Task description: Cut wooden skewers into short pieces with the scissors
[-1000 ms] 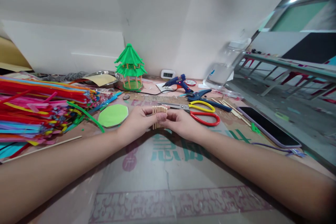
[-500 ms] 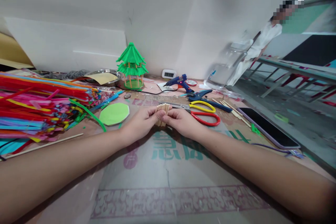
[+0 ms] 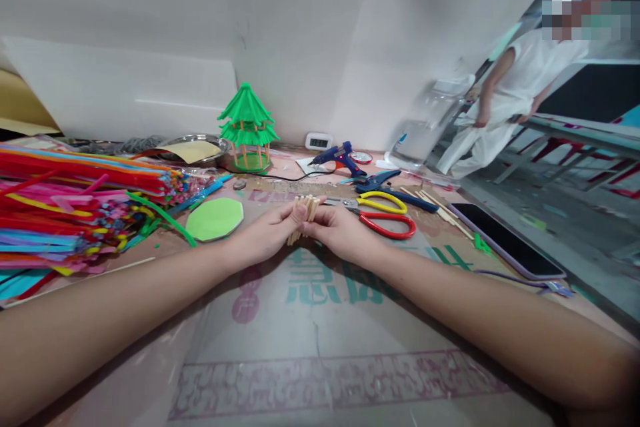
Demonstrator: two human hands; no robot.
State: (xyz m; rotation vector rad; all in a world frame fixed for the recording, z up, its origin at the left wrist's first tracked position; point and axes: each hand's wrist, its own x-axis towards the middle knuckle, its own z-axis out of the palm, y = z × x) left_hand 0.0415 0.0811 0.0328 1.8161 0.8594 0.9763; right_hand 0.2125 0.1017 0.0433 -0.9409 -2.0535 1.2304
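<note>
Between my two hands, over the middle of the table, is a small bundle of short wooden sticks [image 3: 311,205]. My left hand [image 3: 273,232] is closed around its left side, thumb pressed on the sticks. From the right, my right hand [image 3: 340,230] grips the same bundle with thumb and fingers. The sticks' upper ends show above the thumbs, and a few lower ends poke out beneath. Just beyond my right hand lie scissors [image 3: 387,223] with one yellow and one red handle. A light-green octagonal card [image 3: 215,219] lies left of my left hand.
Colourful pipe cleaners [image 3: 75,207] are piled at left. Behind stand a green-roofed pagoda model [image 3: 247,127], a small timer [image 3: 319,141] and a blue glue gun [image 3: 336,155]. Pliers [image 3: 395,188], loose sticks [image 3: 453,215] and a phone [image 3: 507,240] lie at right. A person in white [image 3: 520,80] stands beyond.
The stick bundle has tilted and shifted slightly within my fingers. At the right, the person in white has come further into view.
</note>
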